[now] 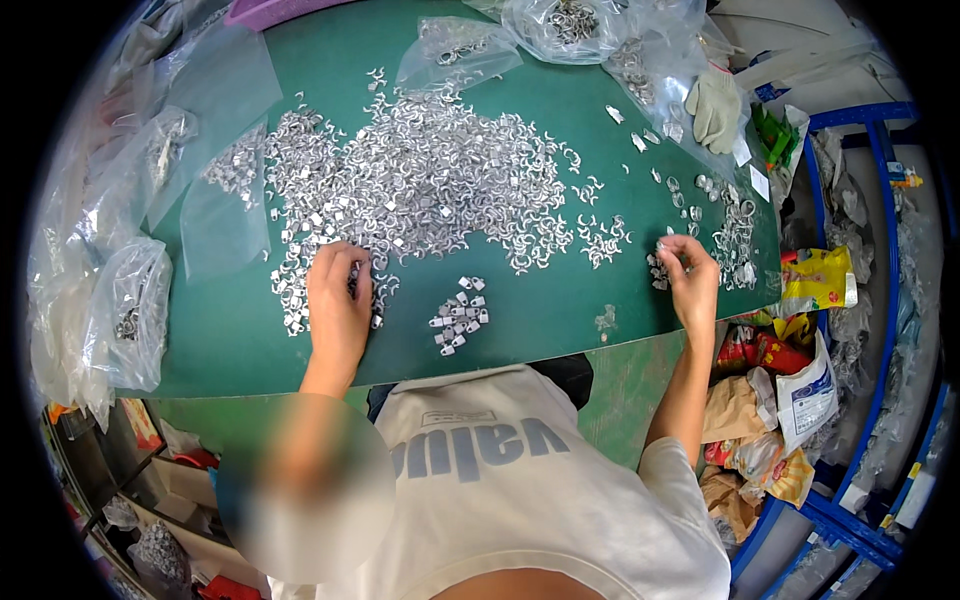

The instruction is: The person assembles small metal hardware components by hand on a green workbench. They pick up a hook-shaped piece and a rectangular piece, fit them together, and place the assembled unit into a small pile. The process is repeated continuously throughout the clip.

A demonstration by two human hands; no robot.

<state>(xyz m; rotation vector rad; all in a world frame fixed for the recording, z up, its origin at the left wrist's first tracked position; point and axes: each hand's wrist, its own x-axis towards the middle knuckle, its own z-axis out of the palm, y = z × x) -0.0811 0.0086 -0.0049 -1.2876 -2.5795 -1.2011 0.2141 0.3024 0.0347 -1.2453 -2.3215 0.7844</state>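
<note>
Nearest, below the left end of the green bench (235, 345), stand cardboard boxes (185, 485); packets (750, 420) crowd its right side. On the bench, a small group of lock-shaped silvery pieces (461, 318) lies between the hands. The left hand (340, 300) bends into the near left edge of a big heap of curved metal pieces (420, 180), hemmed in by loose ones; whether its fingers grip any is hidden. The right hand (692, 280) is over a small cluster (659, 272), thumb and forefinger bent close; whether they pinch a piece cannot be told. Rings (738, 235) lie just right of it. A clear bag (228, 220) borders the heap's left side. Farther off are a pale glove (714, 112), a ring-filled bag (572, 25) and a purple tray (275, 12).
</note>
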